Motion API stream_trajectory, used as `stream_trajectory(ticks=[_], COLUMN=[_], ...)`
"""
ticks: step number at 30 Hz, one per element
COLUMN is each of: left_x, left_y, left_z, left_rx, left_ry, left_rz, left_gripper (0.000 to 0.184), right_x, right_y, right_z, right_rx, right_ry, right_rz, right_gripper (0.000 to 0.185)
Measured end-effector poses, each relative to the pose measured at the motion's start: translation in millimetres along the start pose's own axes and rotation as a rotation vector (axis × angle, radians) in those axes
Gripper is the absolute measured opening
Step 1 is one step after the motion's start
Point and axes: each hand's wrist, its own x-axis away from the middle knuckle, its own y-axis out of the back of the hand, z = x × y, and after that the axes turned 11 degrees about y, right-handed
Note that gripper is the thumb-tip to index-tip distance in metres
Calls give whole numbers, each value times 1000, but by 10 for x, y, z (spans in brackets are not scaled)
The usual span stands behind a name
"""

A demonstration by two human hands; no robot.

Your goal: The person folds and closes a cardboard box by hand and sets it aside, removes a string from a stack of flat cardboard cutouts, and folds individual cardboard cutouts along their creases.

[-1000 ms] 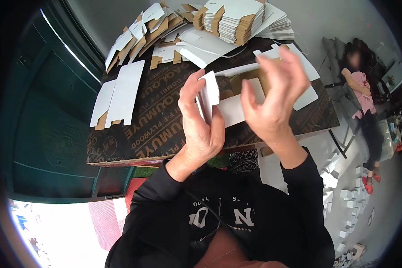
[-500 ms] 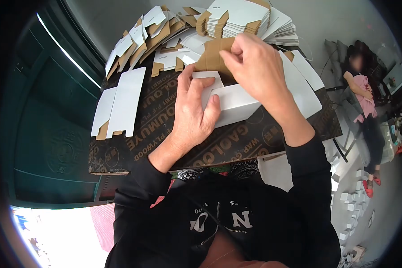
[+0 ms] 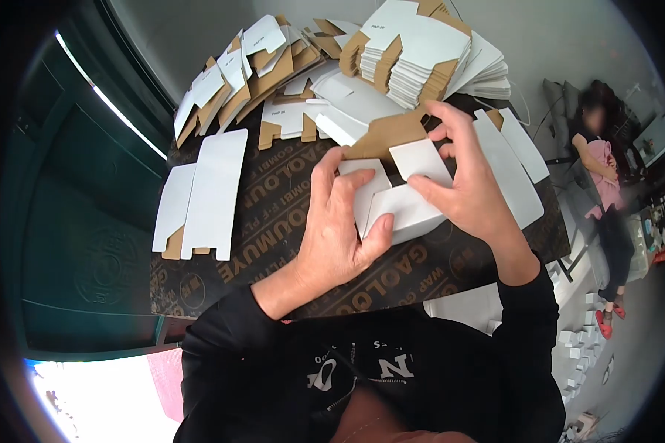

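A small white cardboard box (image 3: 410, 209) with a brown inside sits partly folded on the dark plywood tabletop (image 3: 273, 221). Its side flaps are turned inward across the top, and the brown-lined lid (image 3: 388, 136) stands up at the far side. My left hand (image 3: 340, 214) grips the box's left side, fingers over the left flap and thumb on the near wall. Around the right side curls my right hand (image 3: 469, 173), its thumb on the right flap (image 3: 421, 160) and its fingers by the lid's corner. A gap between the flaps shows the dark interior.
Flat white box blanks (image 3: 213, 196) lie at left, with more blanks (image 3: 506, 162) at right. Piled blanks (image 3: 244, 70) and a tall stack (image 3: 414, 55) fill the back. A seated person (image 3: 602, 170) is at far right, above small white boxes (image 3: 580, 354) on the floor.
The right flap now lies folded inward over the box. My right hand has moved from above the lid down to the right side. The camera view has shifted slightly, so the table appears lower.
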Motion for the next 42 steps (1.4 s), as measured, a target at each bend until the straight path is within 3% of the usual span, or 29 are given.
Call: stream_trajectory(ticks=[3,7,13,18,22,27,38,42], left_x=[6,27,42,132,131,127,43,-114], left_y=[-13,-101,-63,-129,-106,-177,-170,17], left_z=[31,74,250,170,139,78,65,29], left_rx=[0,312,241,198,186,162,162,323], left_ry=[24,204,190,240,143,79,116,314], left_rz=[4,-34,76,132,125,111,112,141], left_gripper=[57,73,94,113,124,128,123,109], right_x=[-52,-52,56,-50,-348,-492,-443,-528], right_y=[42,135,140,179,301,407,292,503], right_z=[-63,-200,-336,-418,-311,-253,-330,-382], right_rx=[-75,-81,-79,-157,-304,-121,10,-374], right_ry=[-50,42,232,57,-224,-161,-33,-126], right_rz=[92,277,272,249,563,820,836,530], right_gripper=[17,23,24,28,32,32,38,42])
